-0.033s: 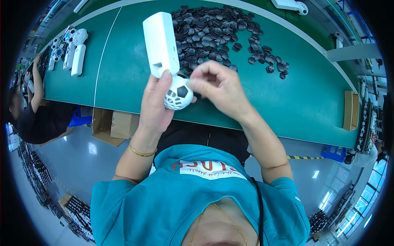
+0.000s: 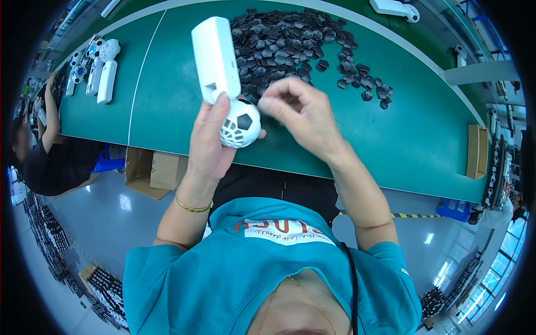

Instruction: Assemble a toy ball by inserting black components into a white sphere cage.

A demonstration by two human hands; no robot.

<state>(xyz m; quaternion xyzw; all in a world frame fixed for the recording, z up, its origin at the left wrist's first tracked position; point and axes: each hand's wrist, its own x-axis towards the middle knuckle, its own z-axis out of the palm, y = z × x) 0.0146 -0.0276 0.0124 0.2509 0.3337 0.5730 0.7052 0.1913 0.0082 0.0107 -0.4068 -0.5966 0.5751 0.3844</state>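
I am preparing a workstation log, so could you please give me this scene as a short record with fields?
Left hand: holds the white device near its ball-shaped end
Right hand: close to the ball-shaped end, fingers bent; blurred, so contact or a held piece cannot be told
Ball-shaped end: white, with black pentagon patches and a grille
Beyond the hands: heap of black pieces
Surface: green table
Table, left: more white devices
Table, right: brown cardboard box

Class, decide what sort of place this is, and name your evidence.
Probably a factory assembly area: a heap of small black pentagonal pieces covers part of a long green worktable, and white-handled devices with ball-shaped heads lie towards its left.
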